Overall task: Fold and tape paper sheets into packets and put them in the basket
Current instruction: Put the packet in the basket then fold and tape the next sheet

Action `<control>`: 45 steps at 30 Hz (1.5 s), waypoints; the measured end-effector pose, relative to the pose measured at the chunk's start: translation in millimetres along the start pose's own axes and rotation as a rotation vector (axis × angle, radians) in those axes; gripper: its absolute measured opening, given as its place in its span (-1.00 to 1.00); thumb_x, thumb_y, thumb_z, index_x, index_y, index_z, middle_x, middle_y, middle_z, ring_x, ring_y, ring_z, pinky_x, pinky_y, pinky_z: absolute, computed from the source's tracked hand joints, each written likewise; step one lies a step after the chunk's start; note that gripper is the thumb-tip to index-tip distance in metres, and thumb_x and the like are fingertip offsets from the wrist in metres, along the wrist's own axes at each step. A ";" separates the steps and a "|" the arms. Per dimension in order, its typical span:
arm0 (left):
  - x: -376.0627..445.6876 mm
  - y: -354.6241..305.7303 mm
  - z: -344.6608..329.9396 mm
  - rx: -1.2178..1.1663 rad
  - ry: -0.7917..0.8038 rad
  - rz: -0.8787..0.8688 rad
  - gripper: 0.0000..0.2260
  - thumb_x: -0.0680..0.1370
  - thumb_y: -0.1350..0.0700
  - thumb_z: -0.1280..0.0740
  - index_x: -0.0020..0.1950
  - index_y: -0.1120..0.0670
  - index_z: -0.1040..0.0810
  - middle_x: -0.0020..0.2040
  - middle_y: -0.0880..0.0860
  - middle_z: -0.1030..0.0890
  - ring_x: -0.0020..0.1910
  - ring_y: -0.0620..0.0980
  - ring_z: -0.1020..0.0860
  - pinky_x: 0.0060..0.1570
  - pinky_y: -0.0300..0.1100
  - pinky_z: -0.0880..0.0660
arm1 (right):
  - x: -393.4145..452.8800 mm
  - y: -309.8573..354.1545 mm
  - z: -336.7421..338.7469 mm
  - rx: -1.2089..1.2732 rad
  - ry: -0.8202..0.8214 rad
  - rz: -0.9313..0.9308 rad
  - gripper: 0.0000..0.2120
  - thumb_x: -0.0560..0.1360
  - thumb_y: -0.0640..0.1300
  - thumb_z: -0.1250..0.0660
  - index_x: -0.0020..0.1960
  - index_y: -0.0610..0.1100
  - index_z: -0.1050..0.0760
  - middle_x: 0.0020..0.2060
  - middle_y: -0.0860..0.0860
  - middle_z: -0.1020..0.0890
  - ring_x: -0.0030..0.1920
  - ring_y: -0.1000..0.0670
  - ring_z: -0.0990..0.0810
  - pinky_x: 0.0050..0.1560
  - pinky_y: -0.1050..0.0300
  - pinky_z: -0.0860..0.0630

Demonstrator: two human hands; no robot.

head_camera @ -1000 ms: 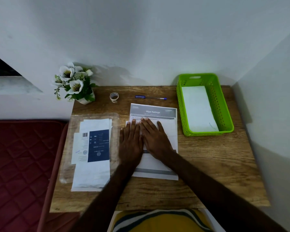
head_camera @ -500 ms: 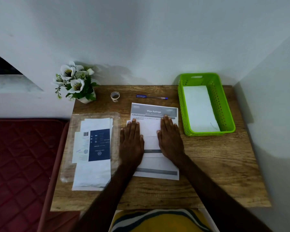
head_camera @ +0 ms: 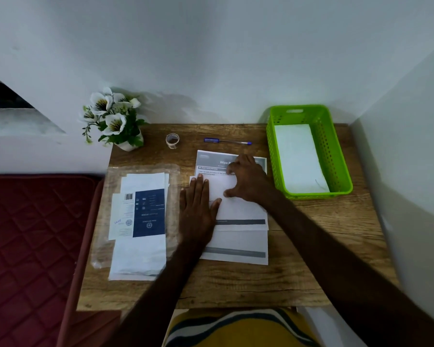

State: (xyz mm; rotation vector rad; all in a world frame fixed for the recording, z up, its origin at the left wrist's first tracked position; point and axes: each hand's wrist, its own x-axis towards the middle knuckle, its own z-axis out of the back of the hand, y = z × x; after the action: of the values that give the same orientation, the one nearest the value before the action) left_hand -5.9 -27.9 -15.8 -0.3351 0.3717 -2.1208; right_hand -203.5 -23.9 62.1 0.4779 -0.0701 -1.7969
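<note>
On the wooden desk (head_camera: 311,246), my left hand (head_camera: 198,209) presses flat on the folded sheet (head_camera: 238,209). My right hand (head_camera: 248,180), fingers arched, touches its top edge; the tape roll (head_camera: 172,140) lies beyond, left.

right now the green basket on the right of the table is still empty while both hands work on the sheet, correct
Not quite: the head view shows the green basket already holds a white folded packet. The rest stands: the left hand and right hand are on the sheet.
</note>
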 end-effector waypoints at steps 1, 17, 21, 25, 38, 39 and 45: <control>0.0 0.1 -0.2 0.004 -0.001 0.003 -0.40 0.70 -0.21 0.00 0.65 0.10 -0.17 0.67 0.07 -0.11 0.66 0.03 -0.02 0.61 0.13 -0.02 | 1.6 0.9 1.5 -0.007 0.018 0.009 -0.36 0.27 0.24 -0.57 0.23 -0.03 -0.52 0.28 -0.07 -0.41 0.38 -0.10 -0.31 0.29 -0.07 -0.40; -8.0 -10.4 19.1 -0.003 -0.195 0.004 -0.43 0.69 -0.12 -0.11 0.64 0.10 -0.18 0.65 0.12 -0.16 0.65 0.08 -0.09 0.61 0.16 0.00 | -16.2 14.1 17.5 -0.018 -0.031 0.079 -0.55 0.51 -0.05 -0.43 0.39 -0.02 -0.49 0.27 -0.07 -0.57 0.34 -0.14 -0.42 0.42 -0.14 -0.27; -10.8 -19.1 28.6 -0.038 -0.315 -0.001 -0.45 0.68 -0.10 -0.14 0.61 0.14 -0.24 0.63 0.16 -0.23 0.63 0.11 -0.15 0.61 0.13 -0.02 | -32.0 13.5 17.9 -0.031 -0.198 0.216 -0.74 0.60 -0.08 -0.30 0.20 -0.12 -0.66 0.11 -0.13 -0.59 0.17 -0.16 -0.51 0.09 -0.07 -0.52; -12.1 -28.5 33.5 -0.058 -0.357 -0.050 -0.46 0.67 -0.05 -0.20 0.60 0.14 -0.24 0.62 0.17 -0.25 0.63 0.12 -0.15 0.60 0.13 -0.02 | -48.0 14.7 -0.2 -0.102 -0.285 0.278 -0.77 0.58 -0.12 -0.34 0.17 -0.15 -0.66 0.23 -0.16 -0.59 0.24 -0.19 -0.53 0.06 -0.11 -0.60; -17.2 -10.9 -0.5 0.070 -0.147 -0.081 -0.56 0.68 0.04 -0.19 0.54 0.17 -0.39 0.60 0.15 -0.30 0.62 0.17 -0.17 0.55 0.21 -0.19 | -63.6 -1.1 -71.5 -0.243 -0.428 0.393 -0.63 0.63 -0.09 -0.23 0.32 -0.27 -0.54 0.38 -0.23 -0.52 0.27 -0.22 -0.55 0.16 -0.14 -0.53; -19.2 -9.9 -2.9 0.071 -0.125 -0.071 -0.54 0.68 0.03 -0.19 0.56 0.17 -0.37 0.61 0.15 -0.28 0.63 0.16 -0.17 0.55 0.20 -0.18 | -63.9 -0.7 -71.9 -0.245 -0.431 0.391 -0.63 0.64 -0.08 -0.20 0.31 -0.28 -0.55 0.37 -0.22 -0.53 0.26 -0.21 -0.56 0.17 -0.14 -0.52; -23.1 -10.0 -4.5 0.064 -0.058 -0.028 -0.50 0.71 -0.03 -0.04 0.59 0.17 -0.28 0.63 0.15 -0.22 0.64 0.13 -0.13 0.57 0.16 -0.14 | -55.7 9.1 -70.0 -0.180 -0.417 0.339 -0.58 0.62 -0.10 -0.14 0.37 -0.25 -0.53 0.39 -0.17 -0.53 0.37 -0.17 -0.52 0.29 -0.16 -0.48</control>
State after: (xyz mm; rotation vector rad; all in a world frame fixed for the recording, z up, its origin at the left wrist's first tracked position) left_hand -2.8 -2.6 -18.3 -0.3655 0.2664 -2.1403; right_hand -159.2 39.7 16.6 -0.0436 -0.2603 -1.5249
